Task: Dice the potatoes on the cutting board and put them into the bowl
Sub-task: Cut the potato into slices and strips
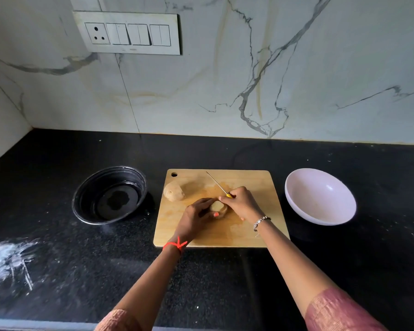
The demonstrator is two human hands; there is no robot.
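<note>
A wooden cutting board (253, 187) lies on the black counter. At its middle my left hand (194, 218) holds a potato (216, 207) whose pale cut face shows. My right hand (242, 203) grips a thin knife (216, 183) by its yellow handle, just right of that potato, the blade pointing away to the upper left. A second, whole potato (173, 191) rests near the board's far left corner. A white bowl (319, 197) stands to the right of the board with nothing visible inside.
A black round bowl (109, 194) holding a little water sits left of the board. The marble wall with a switch panel (129, 33) rises behind the counter. White smears (9, 259) mark the counter at the near left.
</note>
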